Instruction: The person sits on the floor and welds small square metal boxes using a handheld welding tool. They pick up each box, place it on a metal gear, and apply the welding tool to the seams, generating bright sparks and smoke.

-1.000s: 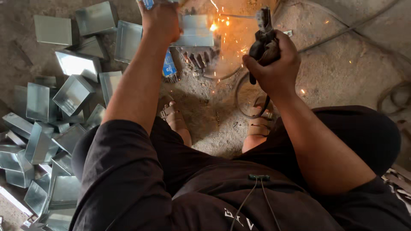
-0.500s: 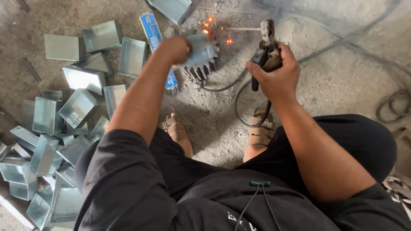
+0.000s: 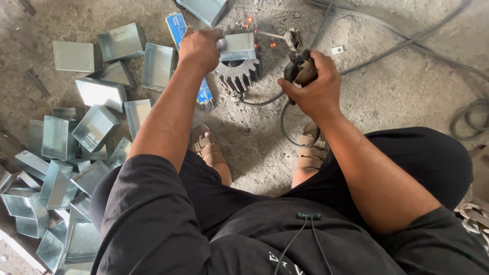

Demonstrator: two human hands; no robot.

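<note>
Since the earlier frame, sparks have faded to a few orange specks, and both hands sit lower in view. Left hand (image 3: 199, 48) rests on the small metal box (image 3: 237, 47), fingers curled over its near edge and holding it steady. That box sits on a toothed steel gear (image 3: 238, 74) lying on the concrete floor (image 3: 387, 86). Right hand (image 3: 315, 86) is closed tightly round the welding holder (image 3: 300, 69), whose thin rod (image 3: 270, 35) points toward the box. More metal boxes (image 3: 76, 142) lie piled on the left. A blue packet (image 3: 186, 46) lies beneath the left forearm. Black cables (image 3: 407, 40) trail across the floor.
</note>
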